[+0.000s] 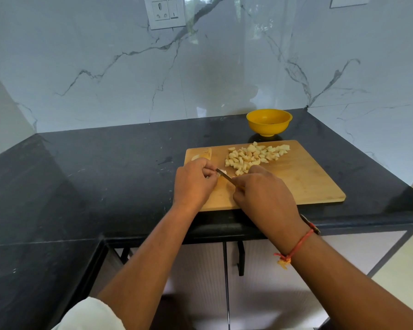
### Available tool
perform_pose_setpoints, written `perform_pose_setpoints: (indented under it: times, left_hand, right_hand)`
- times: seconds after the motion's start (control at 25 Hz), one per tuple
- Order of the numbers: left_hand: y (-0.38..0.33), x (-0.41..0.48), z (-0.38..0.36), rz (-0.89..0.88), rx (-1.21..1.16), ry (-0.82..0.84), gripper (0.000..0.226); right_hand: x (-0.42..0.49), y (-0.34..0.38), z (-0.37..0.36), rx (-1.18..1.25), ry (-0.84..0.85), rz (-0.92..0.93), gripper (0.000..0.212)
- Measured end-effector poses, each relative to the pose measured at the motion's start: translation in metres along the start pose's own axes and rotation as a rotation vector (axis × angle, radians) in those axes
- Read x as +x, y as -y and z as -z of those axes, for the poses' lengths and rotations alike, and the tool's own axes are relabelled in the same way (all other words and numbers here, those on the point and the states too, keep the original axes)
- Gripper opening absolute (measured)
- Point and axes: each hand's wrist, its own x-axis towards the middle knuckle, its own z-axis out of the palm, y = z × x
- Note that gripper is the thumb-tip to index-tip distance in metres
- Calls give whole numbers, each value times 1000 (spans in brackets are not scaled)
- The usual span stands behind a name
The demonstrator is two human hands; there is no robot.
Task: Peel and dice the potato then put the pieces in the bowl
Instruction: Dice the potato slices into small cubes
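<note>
Head view: near the cutting board's (pixel 296 182) 9 o'clock edge, a last small potato piece (pixel 224 171) is pinched by the left hand (pixel 194 182). A knife (pixel 227 176) is gripped by the right hand (pixel 265 194). Diced pieces (pixel 255 156) are heaped toward 12 o'clock, before the yellow bowl (pixel 269 122). Firm, wet and slippery, the piece is judged best pinned from above.

My table (pixel 105 175) is a dark, glossy stone top that turns a corner on my left and meets the marble wall along its back edge. A wooden cutting board (pixel 296 182) lies flat near the front edge. A yellow bowl (pixel 269 122) stands just behind it, near the back right corner.
</note>
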Motion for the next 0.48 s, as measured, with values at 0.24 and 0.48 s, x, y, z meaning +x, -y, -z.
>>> perform_pose_setpoints:
  times: [0.24, 0.48]
  left_hand:
    - [-3, -2, -2, -1, -15, -40, 9]
    - [-3, -3, -3, 1, -48, -72, 13]
  right_hand:
    - [-4, -3, 3, -57, 24, 24, 30]
    - [-15, -8, 15, -84, 13, 3, 28]
